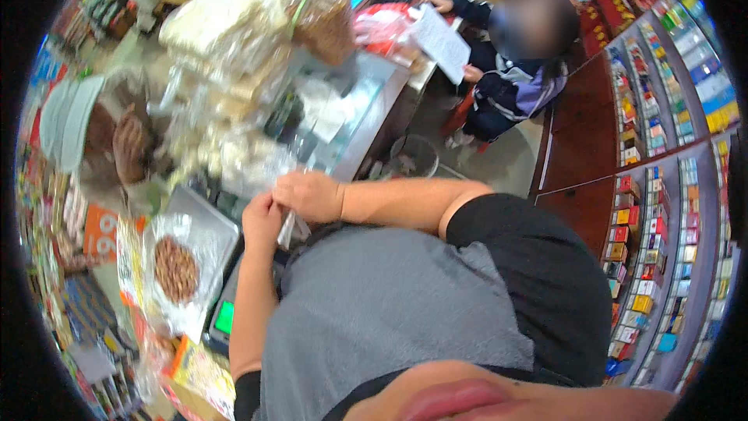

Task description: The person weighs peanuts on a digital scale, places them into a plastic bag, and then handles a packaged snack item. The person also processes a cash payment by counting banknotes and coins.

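Observation:
My left hand [261, 219] and my right hand [308, 196] meet at the near edge of the counter, fingers closed on the gathered end of a clear plastic bag [254, 166]. The bag holds pale pieces that I cannot identify. Left of my hands is a weighing scale's metal platform [201, 210], with its green-lit display [224, 317] on the near side. An open plastic bag of brown nuts or beans [176, 270] lies over the platform. Beyond my hands, large clear bags [228, 17] are piled on the glass counter [374, 85].
A person in a pale cap [70, 123] is across the counter at left. Another person [514, 82] at upper right holds a sheet of paper [441, 41]. A waste bin [414, 156] stands on the floor. Shelves of small boxes [643, 245] line the right side.

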{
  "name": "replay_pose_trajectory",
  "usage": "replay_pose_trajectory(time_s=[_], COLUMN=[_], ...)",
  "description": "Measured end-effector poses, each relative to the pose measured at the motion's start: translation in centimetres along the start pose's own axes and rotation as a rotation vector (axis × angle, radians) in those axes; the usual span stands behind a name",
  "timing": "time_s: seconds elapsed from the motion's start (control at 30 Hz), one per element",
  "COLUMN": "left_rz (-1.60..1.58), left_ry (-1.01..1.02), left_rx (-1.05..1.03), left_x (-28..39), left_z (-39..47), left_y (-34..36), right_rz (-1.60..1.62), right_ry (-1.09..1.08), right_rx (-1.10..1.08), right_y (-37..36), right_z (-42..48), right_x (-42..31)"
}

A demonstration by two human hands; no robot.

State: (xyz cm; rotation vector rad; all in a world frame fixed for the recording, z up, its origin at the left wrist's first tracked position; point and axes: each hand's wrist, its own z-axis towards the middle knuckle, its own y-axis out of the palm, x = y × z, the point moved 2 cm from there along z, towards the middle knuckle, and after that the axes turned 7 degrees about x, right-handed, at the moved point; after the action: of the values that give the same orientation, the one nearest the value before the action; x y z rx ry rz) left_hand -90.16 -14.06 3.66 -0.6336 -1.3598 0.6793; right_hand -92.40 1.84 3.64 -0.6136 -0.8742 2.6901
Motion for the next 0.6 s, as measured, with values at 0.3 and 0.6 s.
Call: replay_pose_trajectory(time_s=[0.3, 0.6], left_rz=[-0.032, 0.217], left_ry=[0.093, 0.236], left_rx=[0.088, 0.257], left_x=[1.2, 0.7], left_z=[-0.2, -0.8], left_y=[-0.6, -1.3], right_rz=[0.103, 0.091], right_ry=[0.147, 0.335], right_rx=[-0.052, -0.188], right_y=[-0.4, -1.7], right_z=[-1.0, -0.4], right_x=[1.7, 0.6])
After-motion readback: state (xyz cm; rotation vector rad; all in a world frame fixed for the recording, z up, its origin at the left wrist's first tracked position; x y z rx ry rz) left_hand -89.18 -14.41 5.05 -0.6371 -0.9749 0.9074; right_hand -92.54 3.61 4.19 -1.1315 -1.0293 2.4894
